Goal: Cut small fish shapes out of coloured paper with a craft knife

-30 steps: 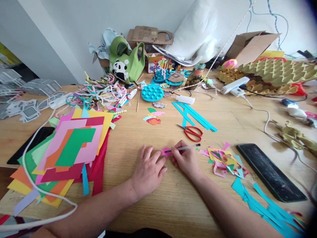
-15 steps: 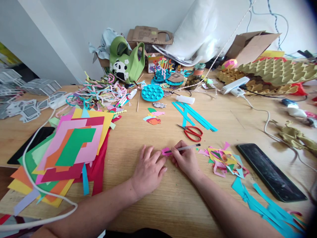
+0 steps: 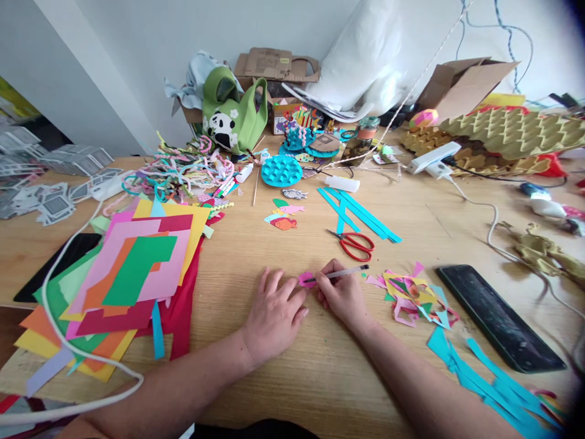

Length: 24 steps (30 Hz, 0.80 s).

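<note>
Wooden table (image 3: 283, 390), cluttered. Left: stack of coloured paper sheets (image 3: 132, 268). Far left: tangle of pipe cleaners (image 3: 183, 171); behind it, green panda bag (image 3: 231, 116). Centre: red-handled scissors (image 3: 356, 244), blue paper strips (image 3: 361, 213), paper fish (image 3: 283, 216). Right: paper scraps (image 3: 414, 296), black phone (image 3: 498, 317). Far right: cardboard box (image 3: 461, 82).

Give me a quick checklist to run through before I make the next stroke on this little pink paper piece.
1. Pink paper piece flat on the wooden table: ok.
2. Left hand steadying it, fingers at its edge: ok.
3. Right hand gripping the pen: ok.
4. Pen tip on the paper: ok.
5. Red-handled scissors clear of the hands: ok.
6. Pen leaving a mark: cannot tell.
</note>
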Motion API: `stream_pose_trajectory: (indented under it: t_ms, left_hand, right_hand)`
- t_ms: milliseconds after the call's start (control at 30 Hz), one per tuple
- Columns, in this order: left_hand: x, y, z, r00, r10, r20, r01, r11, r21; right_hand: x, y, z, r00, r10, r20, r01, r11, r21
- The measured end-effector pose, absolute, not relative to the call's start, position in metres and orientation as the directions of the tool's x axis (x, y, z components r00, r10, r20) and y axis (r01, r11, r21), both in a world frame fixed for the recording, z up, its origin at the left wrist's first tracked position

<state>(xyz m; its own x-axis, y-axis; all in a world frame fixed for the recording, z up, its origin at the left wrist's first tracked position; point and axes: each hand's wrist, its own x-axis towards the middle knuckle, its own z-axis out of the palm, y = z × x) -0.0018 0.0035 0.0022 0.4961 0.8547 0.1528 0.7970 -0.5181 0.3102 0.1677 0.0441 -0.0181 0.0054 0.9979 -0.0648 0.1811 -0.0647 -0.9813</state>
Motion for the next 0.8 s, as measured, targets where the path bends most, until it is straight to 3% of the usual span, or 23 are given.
stream_pose_trajectory:
  t_ms: [800]
  left_hand:
    - [-0.0021, 0.0032, 0.0020, 0.500, 0.852, 0.155, 0.794, -0.522, 0.312]
  right_hand:
    - [0.1681, 0.0433, -0.0177, -0.008, 0.999, -0.045, 0.225, -0.042, -0.973]
